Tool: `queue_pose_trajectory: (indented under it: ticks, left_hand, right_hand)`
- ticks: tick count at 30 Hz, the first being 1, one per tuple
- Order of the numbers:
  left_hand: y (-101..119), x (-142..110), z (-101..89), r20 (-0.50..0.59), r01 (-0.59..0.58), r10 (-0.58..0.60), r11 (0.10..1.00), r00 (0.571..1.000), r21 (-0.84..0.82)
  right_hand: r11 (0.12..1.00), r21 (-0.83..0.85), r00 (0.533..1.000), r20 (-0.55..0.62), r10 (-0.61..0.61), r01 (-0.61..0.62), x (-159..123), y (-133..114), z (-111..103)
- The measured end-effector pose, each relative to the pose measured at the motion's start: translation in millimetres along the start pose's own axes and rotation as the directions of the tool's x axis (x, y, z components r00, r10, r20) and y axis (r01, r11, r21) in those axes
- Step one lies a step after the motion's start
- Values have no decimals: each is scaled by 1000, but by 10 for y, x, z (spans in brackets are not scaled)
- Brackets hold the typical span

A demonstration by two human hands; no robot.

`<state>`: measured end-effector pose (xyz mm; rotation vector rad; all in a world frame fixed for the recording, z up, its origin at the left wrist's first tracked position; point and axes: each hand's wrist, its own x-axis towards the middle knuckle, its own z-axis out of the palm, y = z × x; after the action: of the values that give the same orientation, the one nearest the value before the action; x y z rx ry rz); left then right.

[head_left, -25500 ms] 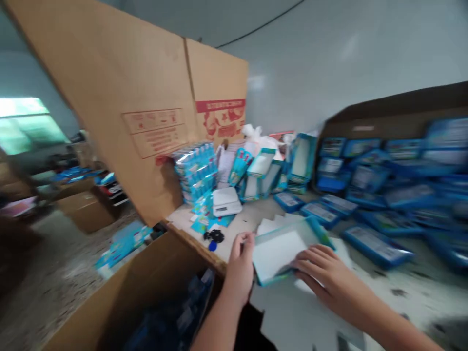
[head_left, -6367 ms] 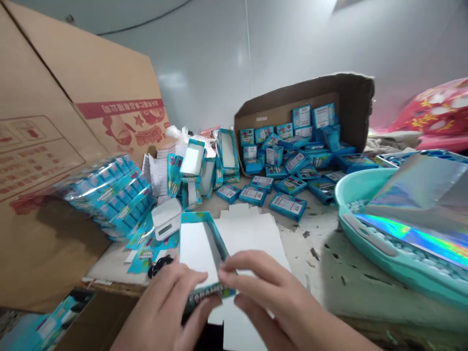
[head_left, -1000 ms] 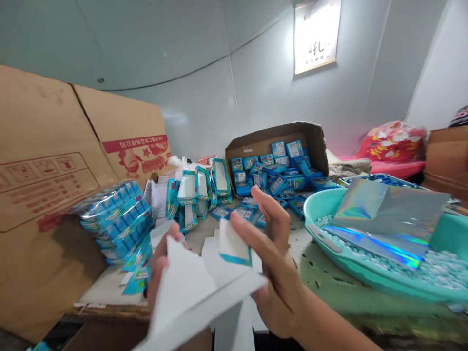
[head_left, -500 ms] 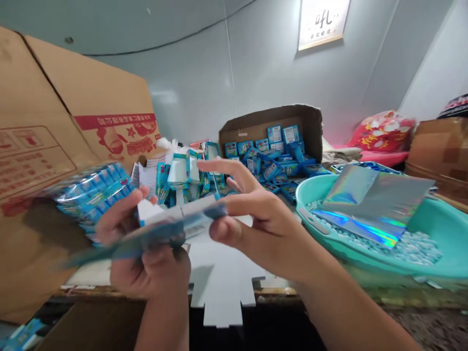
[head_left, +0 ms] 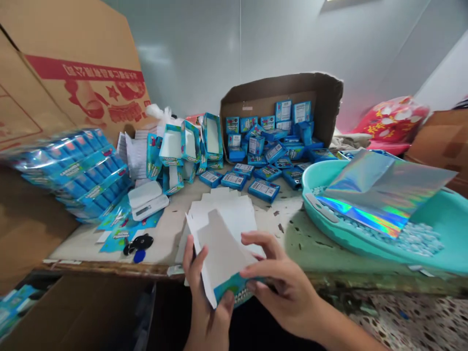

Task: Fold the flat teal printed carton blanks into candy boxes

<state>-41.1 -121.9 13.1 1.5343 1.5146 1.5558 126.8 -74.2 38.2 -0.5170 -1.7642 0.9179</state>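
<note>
Partly folded white-and-turquoise cardboard carton (head_left: 224,251), just one, is at the near edge of the tabletop (head_left: 166,246), grasped by two bare hands: left hand (head_left: 206,295) at its seven o'clock, right hand (head_left: 283,285) at four. One white digital scale (head_left: 146,197) sits toward ten o'clock, one turquoise plastic basin (head_left: 351,248) between two and three.

I can't read all the print on the carton (head_left: 223,253), since the left hand (head_left: 206,297) and right hand (head_left: 288,287) cover parts of its printed side. The scale's display (head_left: 143,210) is too small for me to read, as are the labels on the small blue boxes (head_left: 263,189). The foil sheet (head_left: 398,187) hides some pellets (head_left: 422,240) from me, and my view's right edge crops the basin (head_left: 369,251).
</note>
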Motion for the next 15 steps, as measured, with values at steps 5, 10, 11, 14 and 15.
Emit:
queue_pose_trajectory:
  ticks: [5,10,11,14,15]
  left_hand:
    - [-113,-172,-105,79,51,-56,997,995,59]
    - [-150,-116,-185,117,30,-55,979,992,200]
    - [-162,-110,-186,114,20,-45,976,992,219]
    - [-218,-97,-175,118,38,-61,981,991,188]
    - [-242,-88,-172,104,71,-82,992,991,105]
  right_hand:
    - [915,-378,963,264,-44,145,-214,155,62]
    - [632,-713,938,342,-62,302,-136,152,98]
    - [575,-754,931,362,-37,316,-102,133,115]
    - [468,-788,872,485,72,399,25,35,146]
    - [465,-780,848,519,106,419,75,-12,141]
